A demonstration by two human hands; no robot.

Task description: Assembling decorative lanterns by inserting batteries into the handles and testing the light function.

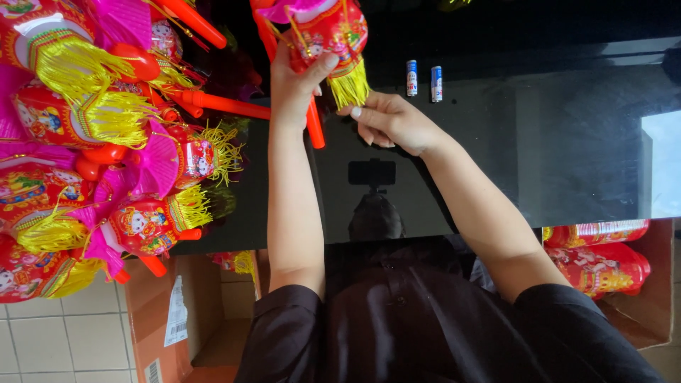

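Left hand (pixel 296 79) holds lantern (pixel 328 32); right hand (pixel 389 120) over open tabletop (pixel 553 135).

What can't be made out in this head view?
- Top of the red lantern in the left hand: cut off by the upper edge.
- Right hand fingers: whether they pinch the yellow fringe or only touch it is unclear.
- Two batteries: markings too small.
- Box of lanterns: partly hidden by the table.

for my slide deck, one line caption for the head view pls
Left hand holds a red toy lantern; right hand touches its yellow fringe.
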